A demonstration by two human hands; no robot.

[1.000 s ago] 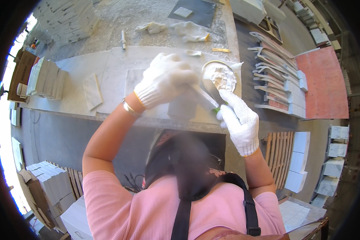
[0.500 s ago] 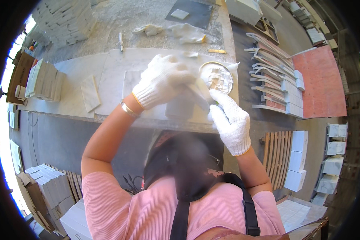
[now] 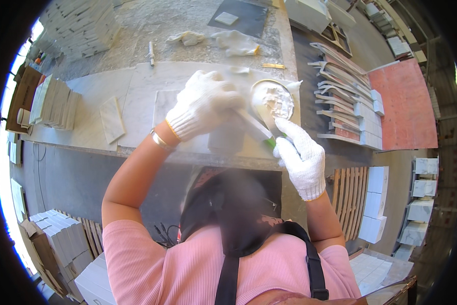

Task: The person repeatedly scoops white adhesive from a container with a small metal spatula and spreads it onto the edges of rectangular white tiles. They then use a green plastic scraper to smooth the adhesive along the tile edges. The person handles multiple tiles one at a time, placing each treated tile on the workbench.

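My left hand [image 3: 200, 104], in a white knitted glove, is closed round a narrow white strip [image 3: 254, 124], which looks like a tile seen edge-on. The strip slants from the fingers toward my right hand [image 3: 302, 157], also gloved. That hand grips a scraper with a pale flat blade [image 3: 264, 114]; a bit of green [image 3: 270, 143] shows beside its fingertips. The blade overlaps the near left rim of a round tub [image 3: 293, 94] of white paste. My left fingertips are partly hidden and hazy. Below the strip, a greyish square patch [image 3: 226, 138] shows on the worktable [image 3: 185, 147].
A loose marble tile [image 3: 111, 119] and a stack of tiles [image 3: 55, 104] lie to the left. Crumpled gloves [image 3: 236, 43], a white marker-like tube [image 3: 151, 53] and a dark sheet [image 3: 238, 19] lie farther back. Right of the table are curved pale strips [image 3: 340, 86].
My right hand has shifted slightly right and down, with the scraper blade showing more in front of the tub. More of the white strip and the green part is visible. My left hand barely moved.
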